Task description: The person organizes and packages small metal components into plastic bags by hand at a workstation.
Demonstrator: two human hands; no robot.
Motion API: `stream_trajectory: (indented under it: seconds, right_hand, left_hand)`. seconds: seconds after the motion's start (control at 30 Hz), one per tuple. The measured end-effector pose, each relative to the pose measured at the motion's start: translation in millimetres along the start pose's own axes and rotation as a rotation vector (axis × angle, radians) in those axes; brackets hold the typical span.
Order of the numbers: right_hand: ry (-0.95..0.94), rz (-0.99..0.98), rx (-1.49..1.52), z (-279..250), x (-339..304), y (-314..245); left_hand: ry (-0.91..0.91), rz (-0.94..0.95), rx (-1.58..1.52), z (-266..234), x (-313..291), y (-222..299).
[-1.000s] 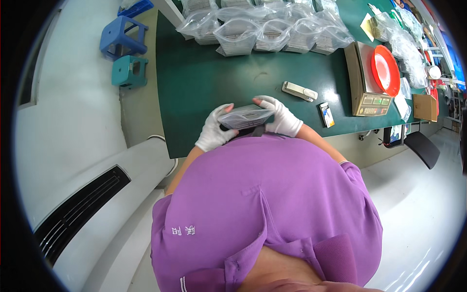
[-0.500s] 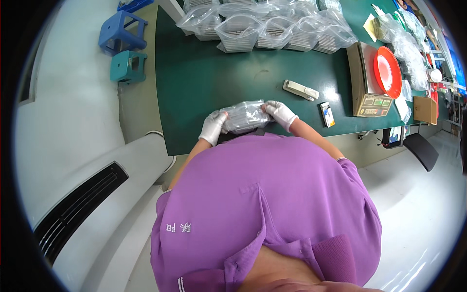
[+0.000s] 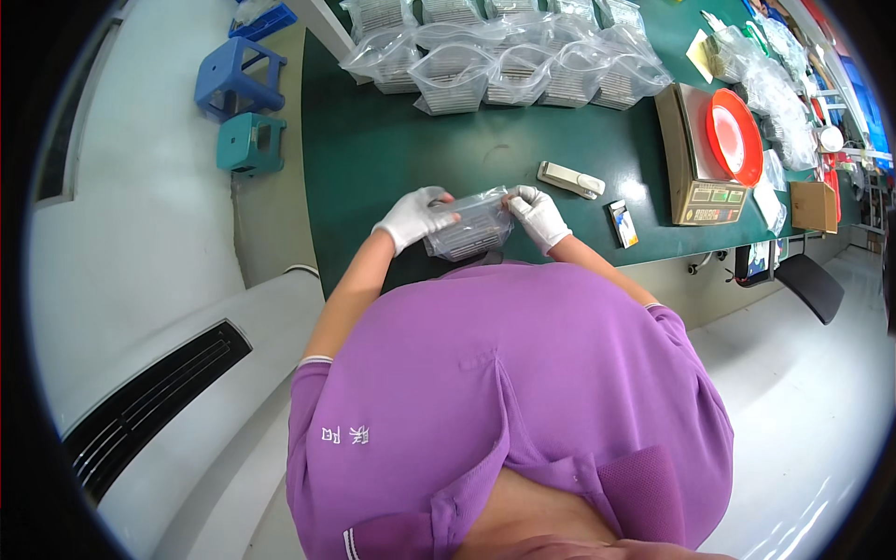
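A clear plastic bag [image 3: 469, 231] filled with a stack of thin grey strips lies at the front edge of the green table, close to my body. My left hand [image 3: 416, 218], in a white glove with bare fingertips, is at the bag's upper left, its fingers closed on the plastic. At the upper right corner, my right hand [image 3: 537, 217], gloved the same way, pinches the bag's edge. The plastic between them looks drawn out above the strips. What the strips are made of I cannot tell.
Several filled clear bags [image 3: 523, 75] stand in rows at the table's back. A cream stapler [image 3: 571, 180] and a small box [image 3: 623, 224] lie to the right. Beyond them is a scale [image 3: 695, 159] with a red tray [image 3: 734, 137]. Plastic stools [image 3: 239, 79] stand left.
My left hand has shifted up and right, from the bag's left side onto its upper edge. My right hand keeps its pinch at the right corner. The strips show more clearly now.
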State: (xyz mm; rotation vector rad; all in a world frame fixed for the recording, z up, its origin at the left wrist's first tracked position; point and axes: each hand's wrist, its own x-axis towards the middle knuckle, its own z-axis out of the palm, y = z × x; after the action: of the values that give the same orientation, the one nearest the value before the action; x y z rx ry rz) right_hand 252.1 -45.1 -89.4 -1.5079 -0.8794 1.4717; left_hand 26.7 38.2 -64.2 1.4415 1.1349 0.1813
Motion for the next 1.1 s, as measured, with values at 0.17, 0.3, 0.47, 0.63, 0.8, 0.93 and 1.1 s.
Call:
stream_trajectory:
  seconds: [0.17, 0.3, 0.47, 0.63, 0.8, 0.93, 1.1]
  right_hand:
    - [0.016, 0.007, -0.023, -6, -4, 0]
    - [-0.039, -0.122, -0.024, -1, -18, -27]
    - [-0.225, -0.478, -0.427, -10, -16, -34]
    - [-0.069, -0.281, -0.527, -11, -20, -34]
    - [-0.091, -0.283, -0.511, -11, -17, -34]
    - [-0.139, -0.131, -0.311, -4, -15, -43]
    - [-0.252, -0.001, -0.115, -10, -14, -39]
  left_hand:
    - [-0.282, -0.103, 0.095, -5, 17, 21]
    - [-0.422, -0.246, -0.159, -6, 11, 17]
    - [-0.576, -0.337, -0.565, -3, 2, 3]
    - [-0.555, -0.259, -0.748, 1, -9, -6]
    - [-0.462, -0.181, -0.831, 1, -21, 0]
    - [-0.432, -0.142, -0.178, 4, -13, 42]
    - [-0.2, 0.039, 0.135, 22, -23, 69]
